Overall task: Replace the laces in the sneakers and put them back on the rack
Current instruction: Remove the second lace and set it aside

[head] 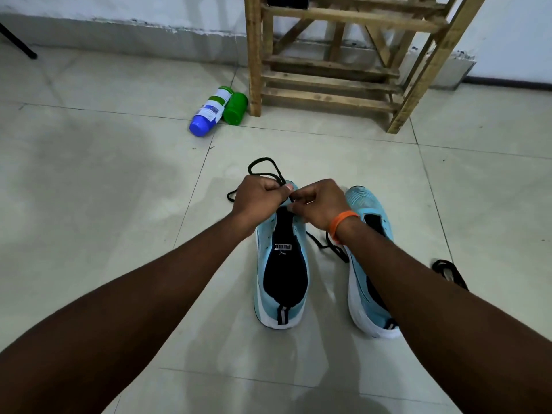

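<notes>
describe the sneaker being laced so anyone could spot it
In front of the wooden rack, two blue sneakers stand on the floor. Take the left sneaker: left hand and right hand pinch a black lace at its toe; the right sneaker has no hand on it.

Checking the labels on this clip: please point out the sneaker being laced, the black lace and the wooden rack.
sneaker being laced point(285, 273), head view, on its black tongue.
black lace point(263, 159), head view, on the loop past the toe.
wooden rack point(254, 70), head view, on its front left post.
</notes>
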